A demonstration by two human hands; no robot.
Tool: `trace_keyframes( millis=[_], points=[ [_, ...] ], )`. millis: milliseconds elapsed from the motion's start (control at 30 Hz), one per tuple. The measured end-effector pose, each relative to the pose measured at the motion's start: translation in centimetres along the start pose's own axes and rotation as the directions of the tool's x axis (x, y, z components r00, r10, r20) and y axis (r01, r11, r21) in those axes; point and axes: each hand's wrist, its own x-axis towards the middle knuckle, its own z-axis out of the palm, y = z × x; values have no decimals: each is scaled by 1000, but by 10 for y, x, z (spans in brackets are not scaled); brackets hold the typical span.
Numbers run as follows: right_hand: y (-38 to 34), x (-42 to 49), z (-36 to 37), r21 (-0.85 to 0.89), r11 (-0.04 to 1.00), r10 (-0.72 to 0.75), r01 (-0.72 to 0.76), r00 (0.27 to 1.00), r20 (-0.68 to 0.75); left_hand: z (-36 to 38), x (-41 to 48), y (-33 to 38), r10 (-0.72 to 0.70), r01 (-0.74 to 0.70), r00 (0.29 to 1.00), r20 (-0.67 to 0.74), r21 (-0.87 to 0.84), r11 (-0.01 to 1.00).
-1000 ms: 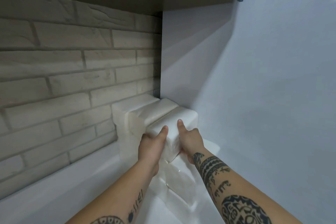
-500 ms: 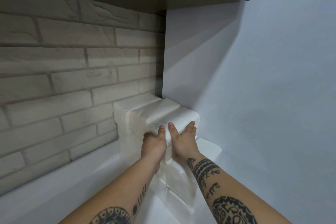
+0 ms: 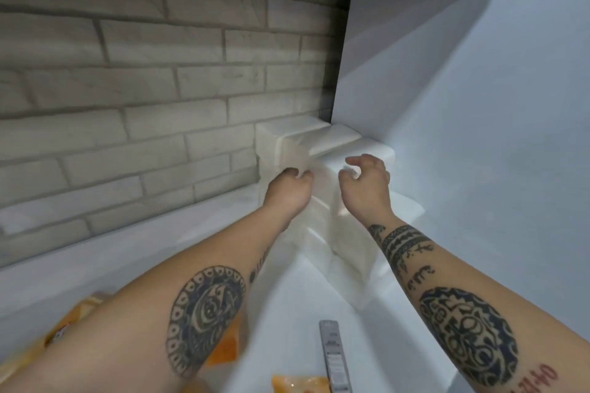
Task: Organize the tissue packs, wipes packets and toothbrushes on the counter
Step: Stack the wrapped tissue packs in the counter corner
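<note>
1. Tissue packs (image 3: 322,150) stand stacked in the corner where the brick wall (image 3: 143,89) meets the counter (image 3: 287,313).
2. Left hand (image 3: 289,190) is loosely curled, empty, touching the stack's front.
3. Right hand (image 3: 367,183) hovers open, fingers bent, just before the stack.
4. Orange packets (image 3: 223,348) lie well nearer, away from the corner.

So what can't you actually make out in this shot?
- Orange packets, head view: mostly covered by the left forearm and cut by the bottom edge; print unreadable.
- Grey boxed item, head view: label too small and blurred, lower end cut off.
- White tissue packs in the corner: lower stack partly hidden behind both hands; count unclear.
- Left hand: fingertips curl out of sight, so contact with the packs is uncertain.
- Right hand: motion-blurred.
</note>
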Motion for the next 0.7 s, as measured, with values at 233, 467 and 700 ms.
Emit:
trace_keyframes(
  millis=[233,467,700],
  points=[
    [-53,-86,64,48,983,-185,179,958,221,-106,-64,-80,62,-38,992,-106,213,976],
    [-111,-209,172,155,975,-218,162,841,496,-255,-151,-201,-69,186,950,-304,377,907],
    [-158,-338,250,220,965,-256,146,711,654,-365,-242,-308,-339,656,744,-576,534,533]
  ],
)
